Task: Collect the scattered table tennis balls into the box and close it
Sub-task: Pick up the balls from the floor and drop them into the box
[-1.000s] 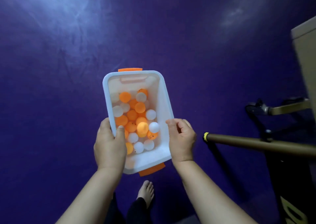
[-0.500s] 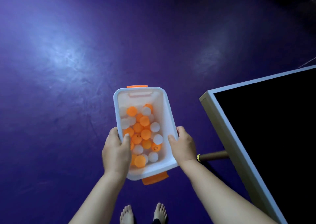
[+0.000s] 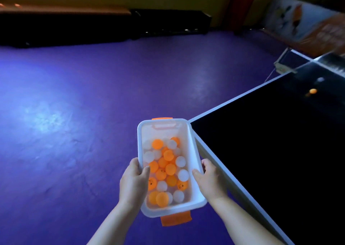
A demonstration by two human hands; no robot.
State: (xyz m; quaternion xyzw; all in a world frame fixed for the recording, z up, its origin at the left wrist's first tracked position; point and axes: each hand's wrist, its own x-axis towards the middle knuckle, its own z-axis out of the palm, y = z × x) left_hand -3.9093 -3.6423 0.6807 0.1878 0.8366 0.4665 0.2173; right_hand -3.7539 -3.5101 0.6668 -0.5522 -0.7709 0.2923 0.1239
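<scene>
Both hands hold box (image 3: 192,162) w/ long axis pointing away.

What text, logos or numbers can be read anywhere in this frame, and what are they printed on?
None is legible.
Small dark print on some orange table tennis balls in the white plastic box: too small to read.
Blurred white-and-orange banner by the far wall: graphics only, no readable words.
Small pale label at the end of the dark table tennis table: blurred, unreadable.
</scene>
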